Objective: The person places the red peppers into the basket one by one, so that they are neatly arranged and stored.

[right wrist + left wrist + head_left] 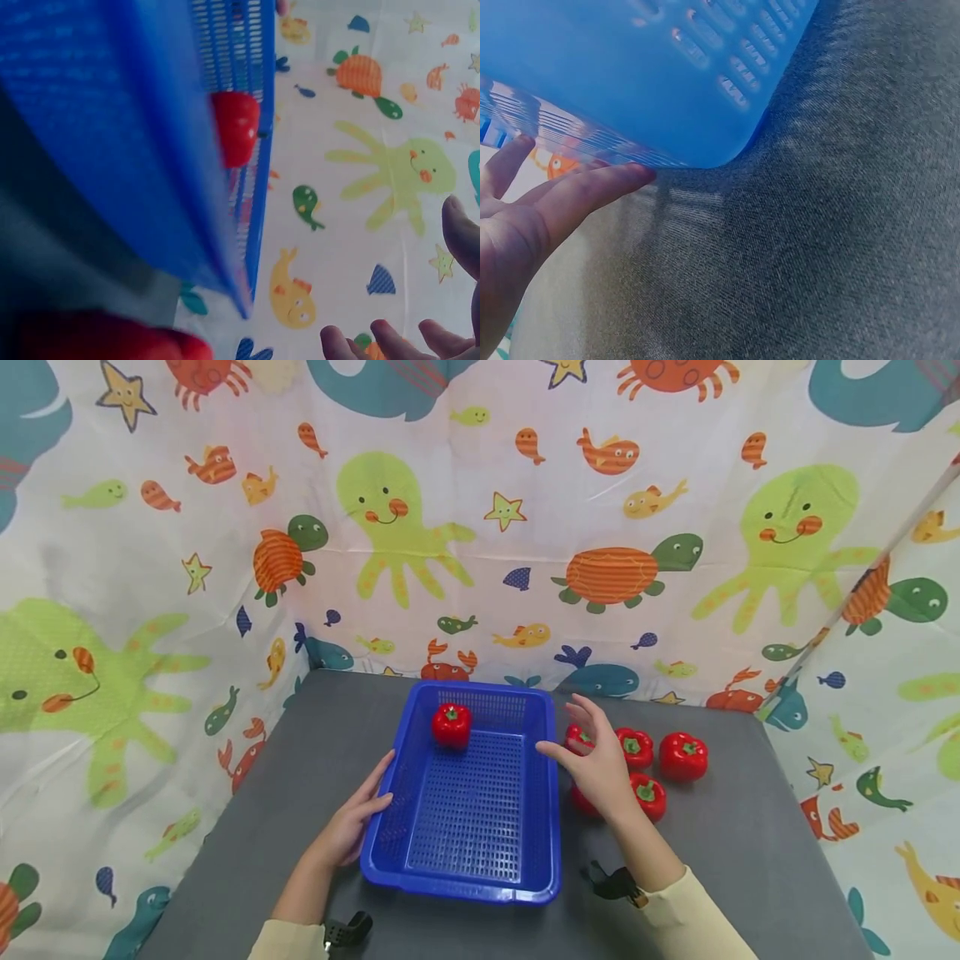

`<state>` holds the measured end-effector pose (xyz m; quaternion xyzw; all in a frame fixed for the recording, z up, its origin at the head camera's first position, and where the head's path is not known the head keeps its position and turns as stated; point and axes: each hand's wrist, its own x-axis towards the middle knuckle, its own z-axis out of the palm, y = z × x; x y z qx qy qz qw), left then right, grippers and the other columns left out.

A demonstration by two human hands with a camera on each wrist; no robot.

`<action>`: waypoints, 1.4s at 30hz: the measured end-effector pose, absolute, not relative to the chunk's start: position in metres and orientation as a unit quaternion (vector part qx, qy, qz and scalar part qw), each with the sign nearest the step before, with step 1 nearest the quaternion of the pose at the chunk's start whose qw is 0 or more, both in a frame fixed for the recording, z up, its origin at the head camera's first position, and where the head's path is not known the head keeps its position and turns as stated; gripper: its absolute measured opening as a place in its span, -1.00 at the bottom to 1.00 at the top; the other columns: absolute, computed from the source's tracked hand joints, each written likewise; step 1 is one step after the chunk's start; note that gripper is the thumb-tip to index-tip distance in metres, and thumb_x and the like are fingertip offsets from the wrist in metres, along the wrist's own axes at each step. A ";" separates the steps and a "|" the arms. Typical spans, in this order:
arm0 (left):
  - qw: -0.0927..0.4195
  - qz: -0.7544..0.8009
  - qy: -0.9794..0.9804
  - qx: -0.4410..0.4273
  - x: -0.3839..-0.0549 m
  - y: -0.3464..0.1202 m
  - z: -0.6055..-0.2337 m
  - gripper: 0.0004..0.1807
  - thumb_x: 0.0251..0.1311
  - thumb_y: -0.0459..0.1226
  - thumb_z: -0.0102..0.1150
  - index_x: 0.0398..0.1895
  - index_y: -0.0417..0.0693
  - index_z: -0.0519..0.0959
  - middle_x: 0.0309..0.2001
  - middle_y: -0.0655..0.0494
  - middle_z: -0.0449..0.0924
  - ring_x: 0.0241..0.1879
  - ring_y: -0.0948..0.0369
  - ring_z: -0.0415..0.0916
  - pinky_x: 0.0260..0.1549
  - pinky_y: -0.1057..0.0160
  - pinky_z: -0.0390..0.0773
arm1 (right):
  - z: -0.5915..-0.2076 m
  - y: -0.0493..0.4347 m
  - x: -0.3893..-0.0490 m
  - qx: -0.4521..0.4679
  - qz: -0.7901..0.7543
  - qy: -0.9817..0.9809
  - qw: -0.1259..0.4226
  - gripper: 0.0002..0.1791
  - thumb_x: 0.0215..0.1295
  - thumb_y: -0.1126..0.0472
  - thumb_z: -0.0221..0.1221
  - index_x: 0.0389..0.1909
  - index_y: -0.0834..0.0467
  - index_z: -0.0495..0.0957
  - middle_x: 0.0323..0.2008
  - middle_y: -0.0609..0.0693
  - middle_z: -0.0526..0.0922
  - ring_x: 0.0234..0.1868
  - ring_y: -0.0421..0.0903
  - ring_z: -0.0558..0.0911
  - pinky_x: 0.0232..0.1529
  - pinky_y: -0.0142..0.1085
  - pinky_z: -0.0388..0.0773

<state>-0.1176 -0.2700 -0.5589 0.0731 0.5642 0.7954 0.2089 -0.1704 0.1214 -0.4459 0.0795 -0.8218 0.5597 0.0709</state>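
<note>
A blue plastic basket (465, 893) with slotted walls and floor sits on the dark table. One red bell pepper (452, 727) is inside it, by the far left corner; the right wrist view also catches this pepper (236, 129). My left hand (348, 822) touches the basket's left side with fairly straight fingers, which rest against the outer wall (577, 105) in the left wrist view. Just past the right rim, my right hand (600, 768) hovers with thumb and fingers spread and nothing between them. Beneath and around it are several red bell peppers (649, 797), partly hidden by the hand.
The rightmost bell pepper (683, 757) stands a little apart from the group. A grey table (742, 860) carries everything. White curtains (487, 552) printed with sea animals hang along the back and both sides. Dark straps (611, 883) circle both wrists.
</note>
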 end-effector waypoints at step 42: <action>0.208 0.794 0.564 0.090 -0.119 -0.271 -0.560 -0.30 0.61 -0.28 -0.27 0.62 0.54 -0.16 0.65 0.04 -0.29 0.51 -0.36 -0.05 0.26 -0.34 0.35 | -0.548 0.255 -0.140 -0.079 0.550 -0.832 0.012 0.06 0.24 0.02 0.40 0.63 -0.08 -0.05 0.59 0.09 0.07 0.58 0.20 0.07 0.37 0.16 0.32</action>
